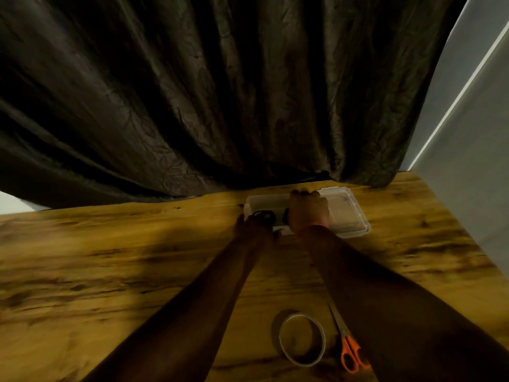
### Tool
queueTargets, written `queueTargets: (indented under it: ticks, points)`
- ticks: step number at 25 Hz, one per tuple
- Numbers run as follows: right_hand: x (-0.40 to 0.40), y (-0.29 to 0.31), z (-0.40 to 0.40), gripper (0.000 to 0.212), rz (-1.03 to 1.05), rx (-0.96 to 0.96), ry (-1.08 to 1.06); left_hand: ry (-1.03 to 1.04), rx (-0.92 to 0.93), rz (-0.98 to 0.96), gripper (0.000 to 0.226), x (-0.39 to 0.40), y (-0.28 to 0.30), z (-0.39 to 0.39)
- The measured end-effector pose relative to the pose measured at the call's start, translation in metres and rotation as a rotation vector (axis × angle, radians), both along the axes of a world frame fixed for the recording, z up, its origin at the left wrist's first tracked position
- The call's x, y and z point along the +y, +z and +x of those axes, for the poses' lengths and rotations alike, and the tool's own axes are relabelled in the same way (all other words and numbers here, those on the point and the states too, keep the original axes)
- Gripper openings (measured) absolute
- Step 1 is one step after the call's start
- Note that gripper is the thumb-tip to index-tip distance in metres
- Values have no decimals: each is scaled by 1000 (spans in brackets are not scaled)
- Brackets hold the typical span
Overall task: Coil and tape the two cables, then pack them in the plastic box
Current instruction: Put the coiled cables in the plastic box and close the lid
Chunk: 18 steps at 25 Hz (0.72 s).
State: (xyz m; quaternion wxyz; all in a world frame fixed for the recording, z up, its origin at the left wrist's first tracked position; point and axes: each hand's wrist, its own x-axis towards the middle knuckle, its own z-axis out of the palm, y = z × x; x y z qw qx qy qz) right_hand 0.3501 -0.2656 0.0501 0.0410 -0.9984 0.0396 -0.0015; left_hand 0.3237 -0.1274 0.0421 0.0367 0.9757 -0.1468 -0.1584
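I see the clear plastic box, long axis left-right, black coiled cables inside; right hand flat on it, left hand fingers unclear.

The right hand covers the middle of the plastic box, hiding what lies beneath it. Left of that hand, dark cables show only partly, blurred. The left hand is shadowed, its fingers indistinct.
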Motion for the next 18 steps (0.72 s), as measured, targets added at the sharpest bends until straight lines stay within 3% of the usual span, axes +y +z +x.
queueTargets:
  ticks: [6, 11, 18]
  points:
    - [-3, 6, 1, 33, -161, 81, 144, 60, -5, -2, 50, -8, 4, -4]
    - [-5, 10, -2, 44, -164, 199, 244, 71, -21, -37, 52, -8, -2, -5]
    - [1, 10, 6, 36, -55, 346, 286, 48, -79, -74, 50, -3, -13, -7]
